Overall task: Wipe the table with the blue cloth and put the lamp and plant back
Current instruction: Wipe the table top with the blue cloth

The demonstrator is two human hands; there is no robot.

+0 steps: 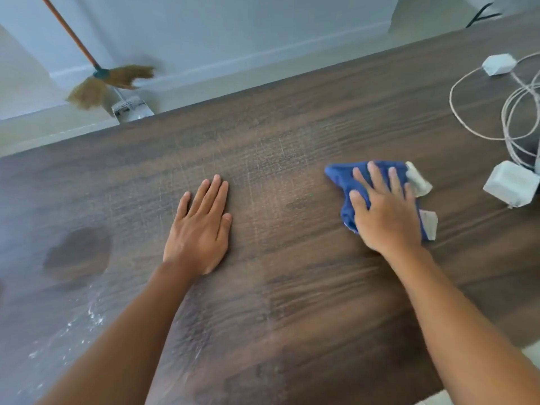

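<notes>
A dark wooden table (292,118) fills the view. My right hand (385,211) presses flat on a blue cloth (342,178) with white tags, at the right of the table. My left hand (201,226) lies flat on the bare wood near the middle, fingers together, holding nothing. A dark round patch (79,252) and white dusty streaks (87,314) mark the table's left part. No lamp or plant is in view.
Two white power adapters (511,187) (498,64) with coiled white cables (517,112) lie at the table's right edge, close to the cloth. Beyond the far edge, a broom (96,80) and a dustpan (131,108) lean by the wall on the floor.
</notes>
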